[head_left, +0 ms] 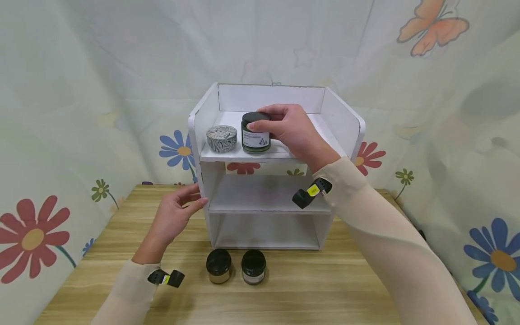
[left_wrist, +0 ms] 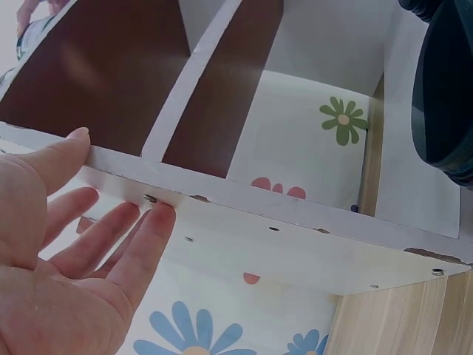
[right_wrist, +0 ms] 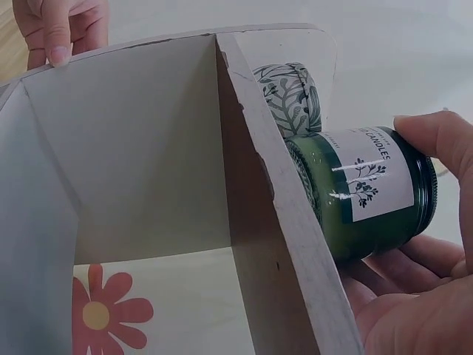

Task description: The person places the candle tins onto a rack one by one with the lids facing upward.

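Observation:
A green glass candle jar (head_left: 256,139) with a black lid and white label stands upright on the shelf unit's top board. My right hand (head_left: 290,128) grips it near the lid, thumb in front and fingers behind. Left of the jar sits a round leaf-patterned tin (head_left: 221,138), also visible beyond the unit's edge in the right wrist view. My left hand (head_left: 174,212) is at the left side of the white shelf unit (head_left: 268,206). In the left wrist view its thumb (left_wrist: 70,151) touches the front edge, while the fairly straight fingers (left_wrist: 140,255) lie along the outer side panel.
Two dark-lidded jars, one gold-toned (head_left: 219,266) and one pale-labelled (head_left: 253,267), stand on the wooden table (head_left: 325,289) before the unit. Raised panels bound the top board at its sides and back. A flower-printed curtain (head_left: 122,67) hangs behind.

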